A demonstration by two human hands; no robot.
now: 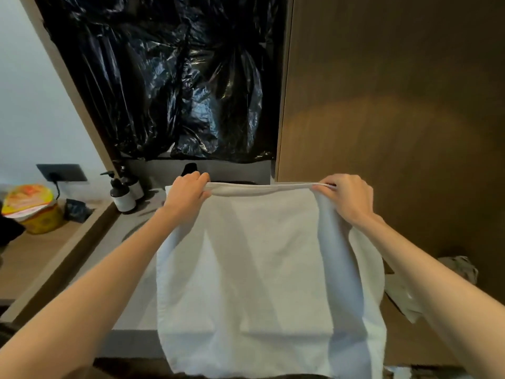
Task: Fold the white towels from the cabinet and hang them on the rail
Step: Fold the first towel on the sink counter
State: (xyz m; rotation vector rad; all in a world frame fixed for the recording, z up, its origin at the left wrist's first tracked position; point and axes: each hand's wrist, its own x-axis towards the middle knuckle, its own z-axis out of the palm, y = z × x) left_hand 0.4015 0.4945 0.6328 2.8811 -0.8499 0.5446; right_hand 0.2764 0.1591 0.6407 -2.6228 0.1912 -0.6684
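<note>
Over a pale grey bathroom counter [128,310], a person holds a white terry towel [259,269] stretched out at arm's length, its top edge pulled taut between both hands. The left hand [188,191] has its fingers curled down over the upper left corner and grips it. The right hand [345,198] pinches the upper right corner between thumb and bent fingers, where two layers of edge show. From that line the cloth hangs in a broad sheet toward the camera, with an extra fold trailing down the right side. Behind the towel, a crinkled black plastic sheet [175,77] covers the wall above the counter, and a brown wood-grain panel [396,105] stands to the right. Two dark pump bottles with white labels [121,194] sit at the counter's far left corner. A yellow lidded bowl [35,212] rests on the wooden ledge [30,258] beyond them, below a black wall socket plate [61,172].
</note>
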